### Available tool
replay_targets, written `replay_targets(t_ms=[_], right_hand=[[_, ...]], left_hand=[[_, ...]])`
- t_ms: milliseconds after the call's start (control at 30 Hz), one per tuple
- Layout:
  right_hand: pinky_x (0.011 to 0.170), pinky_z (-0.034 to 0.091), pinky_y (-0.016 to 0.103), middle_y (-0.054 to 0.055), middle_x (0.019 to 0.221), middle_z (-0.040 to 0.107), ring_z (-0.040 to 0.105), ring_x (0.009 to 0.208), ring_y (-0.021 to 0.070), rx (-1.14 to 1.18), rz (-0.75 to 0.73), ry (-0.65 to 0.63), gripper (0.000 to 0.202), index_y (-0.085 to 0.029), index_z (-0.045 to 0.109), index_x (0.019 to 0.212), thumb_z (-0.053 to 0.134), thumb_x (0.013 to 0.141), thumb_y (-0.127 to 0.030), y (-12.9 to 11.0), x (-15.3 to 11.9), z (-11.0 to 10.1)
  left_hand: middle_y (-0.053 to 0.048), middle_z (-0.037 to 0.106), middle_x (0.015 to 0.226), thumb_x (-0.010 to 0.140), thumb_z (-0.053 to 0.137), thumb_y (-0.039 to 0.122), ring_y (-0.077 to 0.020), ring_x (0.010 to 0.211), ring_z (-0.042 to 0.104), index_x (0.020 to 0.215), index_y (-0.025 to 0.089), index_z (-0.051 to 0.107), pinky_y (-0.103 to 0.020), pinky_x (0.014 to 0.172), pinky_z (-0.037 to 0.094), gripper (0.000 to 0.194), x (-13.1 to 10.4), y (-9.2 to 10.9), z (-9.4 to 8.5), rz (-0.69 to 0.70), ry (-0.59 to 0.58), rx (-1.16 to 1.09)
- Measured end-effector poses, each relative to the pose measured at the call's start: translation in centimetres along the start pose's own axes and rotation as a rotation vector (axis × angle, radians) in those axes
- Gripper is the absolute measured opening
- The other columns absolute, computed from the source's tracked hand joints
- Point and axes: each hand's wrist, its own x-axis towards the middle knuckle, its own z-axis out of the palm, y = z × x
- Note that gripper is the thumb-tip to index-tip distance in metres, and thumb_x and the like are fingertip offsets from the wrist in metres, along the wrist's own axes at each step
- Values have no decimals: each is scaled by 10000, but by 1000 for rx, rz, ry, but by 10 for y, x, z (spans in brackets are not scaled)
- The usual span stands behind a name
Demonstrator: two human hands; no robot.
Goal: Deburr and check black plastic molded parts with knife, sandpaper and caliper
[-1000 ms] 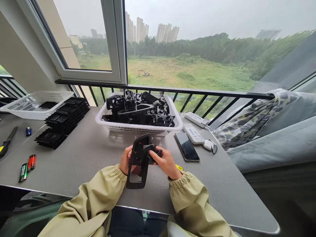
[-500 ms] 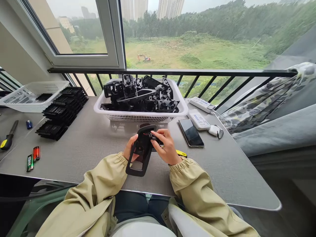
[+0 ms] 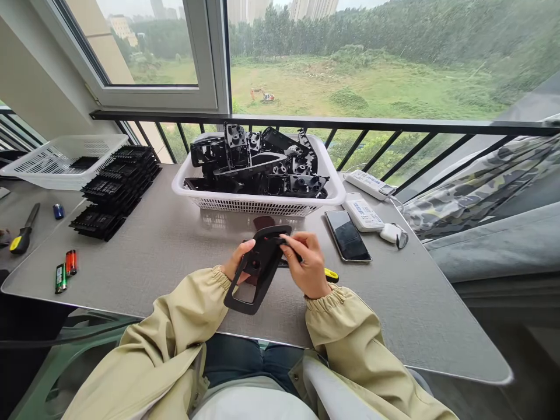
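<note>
from where i stand, the person's left hand [image 3: 238, 262] grips the hollow black plastic frame [image 3: 268, 274] by its left side, keeping it tilted above the grey table [image 3: 394, 315], while the right hand [image 3: 308, 265] pinches a small dark piece [image 3: 285, 240] against the frame's upper right part, its shape mostly hidden by the fingers. a yellow-and-black handle [image 3: 331, 275] pokes out behind the right hand, and just beyond the frame sits a white basket [image 3: 262, 205] heaped with black plastic parts [image 3: 266, 169], near a dark-screened smartphone [image 3: 347, 236].
</note>
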Motion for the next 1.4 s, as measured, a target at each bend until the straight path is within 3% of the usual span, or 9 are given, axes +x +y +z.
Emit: replay_targets(t_ms=[100,267,400,533,733,967,1033,1200,1400], right_hand=[[692,519,330,54,884,511,552,787,175,-8,19,2,231,-229,687,1081,545,906,-179,1,1,-1],[653,513,313,68,867,524,547,786,175,204,-178,-321,207,-188,677,1048,540,897,-158,-18,-13,6],[639,501,310,74,858,527,531,781,175,308,-316,-425,252,-169,635,1104,535,877,-122,-29,-23,8],[633,502,294,73,865,524,534,779,168,277,-310,-404,244,-164,633,1102,540,882,-111,-24,-21,9],[676,516,306,53,889,496,540,800,163,106,-124,-112,285,-224,633,1129,546,891,-93,-7,-11,6],[622,509,287,74,850,546,535,759,162,260,-351,-431,208,-149,651,1057,541,883,-122,-29,-25,12],[632,514,287,72,854,547,541,765,161,214,-294,-363,211,-158,653,1065,535,893,-127,-26,-23,13],[661,522,306,49,841,533,561,762,165,-34,-50,48,205,-207,689,1039,571,887,-140,-1,-8,4],[678,520,307,45,830,592,592,742,164,-171,27,269,164,-204,732,974,609,867,-185,17,-1,-9]], left_hand=[[-66,701,654,680,729,480,-197,601,658,799,146,685,-287,547,487,357,0,0,1,-30,-32,-6],[-73,729,741,771,625,492,-191,678,673,901,126,694,-278,594,503,395,-1,9,-2,39,-21,-78],[-49,736,738,790,594,494,-174,612,660,910,133,706,-266,542,496,397,-5,15,-3,94,9,-138],[-43,742,756,815,580,438,-165,625,660,907,119,712,-260,588,503,357,-1,14,-6,131,56,-149],[-57,740,716,795,621,380,-147,575,657,940,117,712,-230,537,475,314,5,5,-9,18,-3,-127],[-73,746,744,812,574,487,-187,641,683,940,113,708,-264,572,500,418,3,11,-13,80,2,-127],[-75,749,750,810,586,460,-179,626,679,914,111,710,-259,572,495,385,5,10,-15,77,0,-116],[-97,760,812,803,621,367,-194,699,704,978,90,707,-270,685,506,339,9,2,-18,-83,-95,-57],[-140,757,917,849,568,376,-230,805,718,1076,67,676,-311,774,515,399,8,2,-19,-127,-143,-35]])
